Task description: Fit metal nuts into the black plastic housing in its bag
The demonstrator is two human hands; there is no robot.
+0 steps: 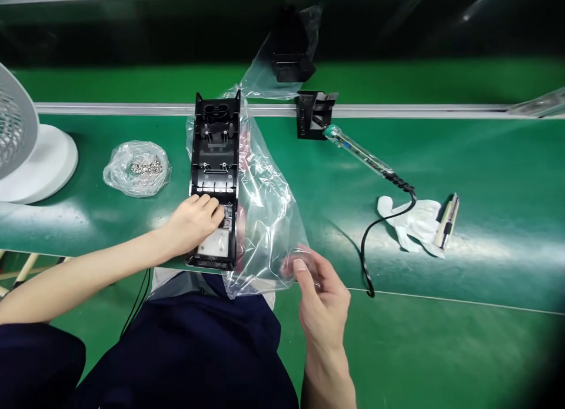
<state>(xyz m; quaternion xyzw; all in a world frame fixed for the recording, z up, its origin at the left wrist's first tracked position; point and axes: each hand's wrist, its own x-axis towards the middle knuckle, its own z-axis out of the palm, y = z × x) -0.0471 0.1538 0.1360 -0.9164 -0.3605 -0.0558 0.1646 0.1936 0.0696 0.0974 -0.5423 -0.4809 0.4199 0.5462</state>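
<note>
- The left hand [194, 220] is lying flat on the near part of a long black plastic case [215, 173]. Its fingers are lying close together on top of the case, pressing on it and not wrapping around anything.
- The black plastic case is lying open side up on the green table [441, 162], with its near end right at the table's edge, just above the person's dark blue lap [198, 350].
- The right hand [320, 297] is pinching the near corner of a clear plastic bag [265, 215] between the thumb and the fingers.
- The clear plastic bag is lying crumpled just to the right of the case and is touching its side. Its far end is reaching up toward a small black part [291, 50] at the back.
- A small bag of shiny metal balls [139, 169] is sitting to the left of the case, apart from it.
- A white fan [26, 150] is standing at the far left.
- A soldering iron [366, 159] is lying to the right, with its tip resting by a black holder [313, 112] and its black cord [368, 244] curling over the table.
- A white glove [410, 220] is lying under the cord, and a pen-like tool [448, 220] is lying on the glove.
</note>
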